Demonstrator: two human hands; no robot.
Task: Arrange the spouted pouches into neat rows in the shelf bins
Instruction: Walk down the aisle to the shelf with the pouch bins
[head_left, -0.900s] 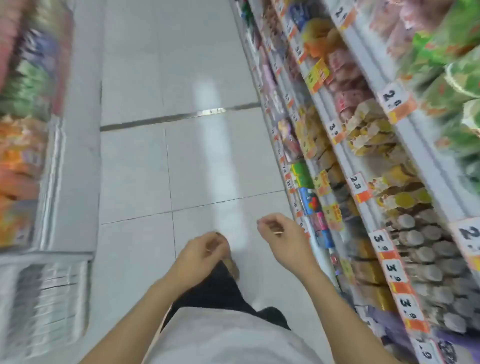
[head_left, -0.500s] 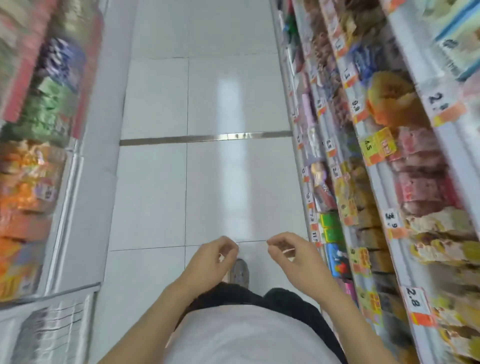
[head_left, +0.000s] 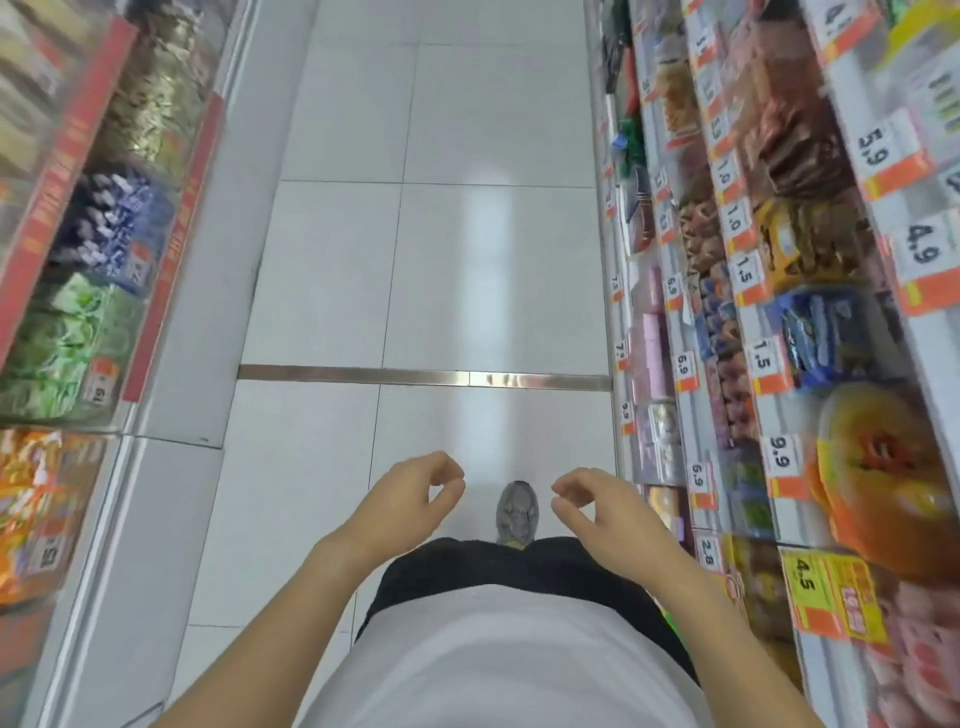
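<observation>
A: Looking for spouted pouches, I cannot pick any out; the packets on the right shelves are blurred.
B: And the hands?
A: Left hand and right hand hang apart over the white floor tiles, fingers loosely curled, holding nothing.
B: Below them?
A: A grey shoe between them; a metal floor strip beyond.

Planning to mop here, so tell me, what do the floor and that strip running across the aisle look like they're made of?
Floor: looks like glossy glazed tile, pale grey-white, with thin grout lines and a streak of reflected light. Strip: seemingly brushed metal, silvery with a dull sheen.
</observation>
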